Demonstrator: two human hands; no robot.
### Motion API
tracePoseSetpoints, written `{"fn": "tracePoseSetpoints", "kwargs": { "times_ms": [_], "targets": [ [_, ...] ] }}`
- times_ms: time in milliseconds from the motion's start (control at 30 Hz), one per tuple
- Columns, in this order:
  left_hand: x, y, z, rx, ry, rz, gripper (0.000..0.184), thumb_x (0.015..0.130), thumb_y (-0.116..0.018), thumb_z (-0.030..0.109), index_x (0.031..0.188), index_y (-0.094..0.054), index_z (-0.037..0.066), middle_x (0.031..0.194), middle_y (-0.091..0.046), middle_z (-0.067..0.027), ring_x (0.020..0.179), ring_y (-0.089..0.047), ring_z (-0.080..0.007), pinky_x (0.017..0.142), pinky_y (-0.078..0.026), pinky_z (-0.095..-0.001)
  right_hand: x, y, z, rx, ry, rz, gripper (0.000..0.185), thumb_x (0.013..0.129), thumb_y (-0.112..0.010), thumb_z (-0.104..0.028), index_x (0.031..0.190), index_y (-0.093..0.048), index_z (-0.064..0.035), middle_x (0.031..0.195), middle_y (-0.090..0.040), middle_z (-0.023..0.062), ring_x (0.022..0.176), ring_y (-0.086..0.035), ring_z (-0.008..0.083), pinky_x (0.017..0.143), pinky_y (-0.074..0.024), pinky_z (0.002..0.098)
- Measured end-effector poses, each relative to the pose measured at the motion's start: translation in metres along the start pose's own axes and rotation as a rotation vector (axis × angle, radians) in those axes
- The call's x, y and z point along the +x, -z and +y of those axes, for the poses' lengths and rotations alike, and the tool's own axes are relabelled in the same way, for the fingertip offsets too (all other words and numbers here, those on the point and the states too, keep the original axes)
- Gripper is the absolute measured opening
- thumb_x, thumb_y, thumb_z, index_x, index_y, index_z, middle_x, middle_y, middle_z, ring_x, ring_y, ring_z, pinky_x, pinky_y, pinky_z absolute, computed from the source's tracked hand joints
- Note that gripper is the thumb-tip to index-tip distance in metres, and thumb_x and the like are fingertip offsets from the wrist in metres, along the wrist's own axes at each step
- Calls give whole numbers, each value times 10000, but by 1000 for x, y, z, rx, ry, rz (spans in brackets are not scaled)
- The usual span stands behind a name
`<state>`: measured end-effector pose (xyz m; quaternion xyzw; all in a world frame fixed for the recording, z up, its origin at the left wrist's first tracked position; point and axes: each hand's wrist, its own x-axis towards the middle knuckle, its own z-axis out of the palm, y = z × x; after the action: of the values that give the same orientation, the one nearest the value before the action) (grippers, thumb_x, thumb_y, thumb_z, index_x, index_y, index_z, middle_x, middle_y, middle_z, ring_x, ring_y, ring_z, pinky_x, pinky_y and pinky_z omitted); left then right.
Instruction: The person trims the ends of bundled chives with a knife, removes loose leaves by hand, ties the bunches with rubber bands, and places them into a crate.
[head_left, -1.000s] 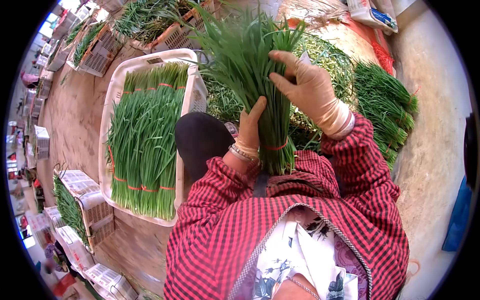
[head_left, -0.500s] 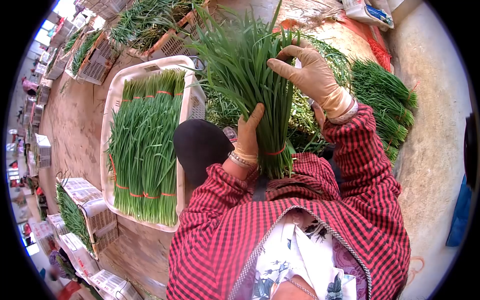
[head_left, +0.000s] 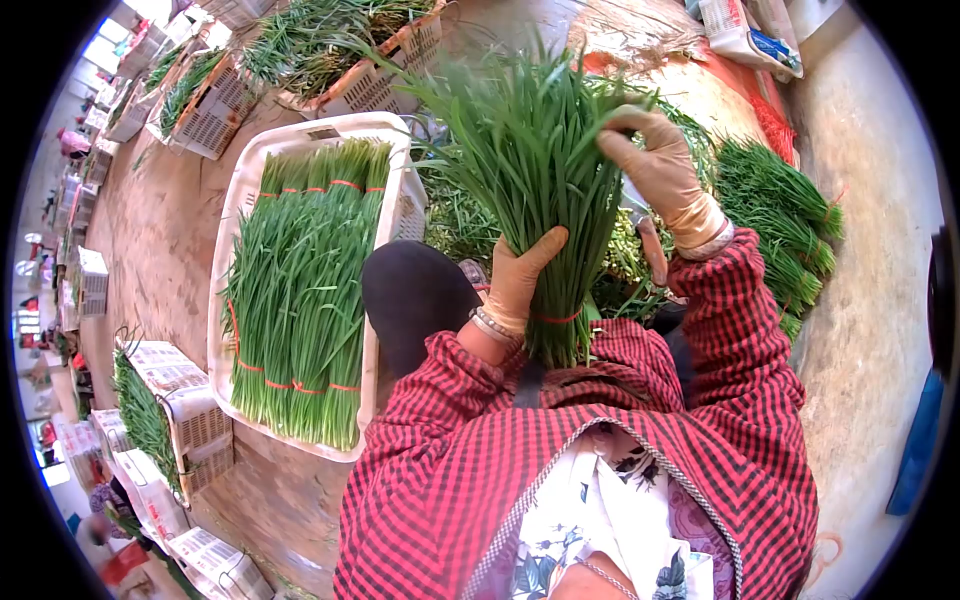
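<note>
My gloved left hand point(head_left: 520, 280) is wrapped round a bunch of long green leafy stalks point(head_left: 560, 170), its thumb across the front. A red band circles the bunch near its lower end, above my lap. At the bunch's upper right edge, my gloved right hand point(head_left: 660, 165) has its fingers curled and pressed together on leaves. To the left stands a white crate point(head_left: 372, 340) with several banded bunches point(head_left: 295, 270) lying in it in rows.
Banded bunches point(head_left: 775, 215) lie in a pile at the right. Loose stalks lie behind the held bunch. Filled crates point(head_left: 205, 105) stand at the upper left, another crate point(head_left: 200, 430) at the lower left. A white bag point(head_left: 745, 35) is at the upper right.
The held bunch and both hands have shifted slightly right in view. My right hand has moved from spread fingers beside the leaves to curled fingers at the bunch's right edge.
</note>
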<state>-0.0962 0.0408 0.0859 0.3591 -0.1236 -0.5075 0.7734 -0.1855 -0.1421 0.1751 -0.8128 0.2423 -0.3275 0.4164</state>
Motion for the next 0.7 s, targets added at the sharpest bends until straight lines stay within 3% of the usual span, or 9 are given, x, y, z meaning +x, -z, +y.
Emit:
{"fn": "tracePoseSetpoints", "kwargs": {
  "times_ms": [33,67,167,200,300,433,467,633,700],
  "targets": [
    [0,1,-1,-1,-3,0,345,848,-746,101,1154,-615,7,1055,-681,-64,873,-666,-158,781,-554,-295,4,7,8,-69,85,95,163,839,-678,-146,934,-685,-15,997,-645,102,1015,-575,197,923,-448,321],
    [0,3,-4,42,-18,16,352,838,-757,90,1150,-615,9,1056,-681,-61,878,-661,-150,791,-549,-291,14,18,7,90,109,138,169,834,-687,-131,967,-690,-28,1050,-646,116,1114,-559,207,991,-430,327],
    [0,6,-11,80,-54,35,367,823,-772,74,1146,-610,12,1059,-679,-55,892,-654,-140,810,-543,-287,38,46,-4,-383,373,403,239,843,-715,-157,1059,-698,-56,1115,-622,117,1134,-551,203,992,-435,321],
    [1,5,-13,78,-74,36,375,818,-776,68,1147,-605,14,1063,-677,-53,901,-651,-138,819,-541,-287,41,49,-15,-385,377,406,239,843,-715,-157,1059,-698,-56,1115,-622,117,1134,-551,203,992,-435,321],
    [1,0,-14,84,-91,28,390,817,-776,63,1157,-591,17,1076,-674,-55,916,-646,-137,832,-540,-288,38,34,-72,-179,408,323,305,832,-741,-223,1092,-698,-69,1235,-580,121,1155,-545,225,980,-438,306],
    [-2,-6,-15,53,-107,-14,394,819,-772,57,1163,-584,19,1080,-673,-59,923,-646,-141,839,-539,-287,34,-3,-101,-740,675,-31,358,773,-755,-304,1062,-716,-97,1387,-511,109,1317,-427,314,1086,-355,396],
    [-3,-6,-16,74,-110,-3,388,821,-768,50,1161,-584,18,1081,-673,-62,926,-647,-143,837,-541,-288,35,-15,-92,-694,633,-34,309,766,-741,-275,1022,-727,-102,1363,-536,101,1345,-394,326,1119,-309,438],
    [-6,-7,-12,57,-84,-1,373,826,-755,31,1158,-585,17,1086,-675,-67,933,-647,-145,832,-546,-292,44,-28,-77,-599,645,-164,198,773,-718,-224,929,-738,-105,1287,-589,67,1307,-438,333,1106,-322,455],
    [-6,-7,-12,42,-75,-5,365,831,-746,21,1159,-586,19,1088,-675,-69,933,-647,-144,832,-547,-292,44,-28,-76,-427,536,-197,106,792,-732,-118,883,-715,-66,1196,-643,53,1312,-438,334,1085,-349,440]
  ]
}}
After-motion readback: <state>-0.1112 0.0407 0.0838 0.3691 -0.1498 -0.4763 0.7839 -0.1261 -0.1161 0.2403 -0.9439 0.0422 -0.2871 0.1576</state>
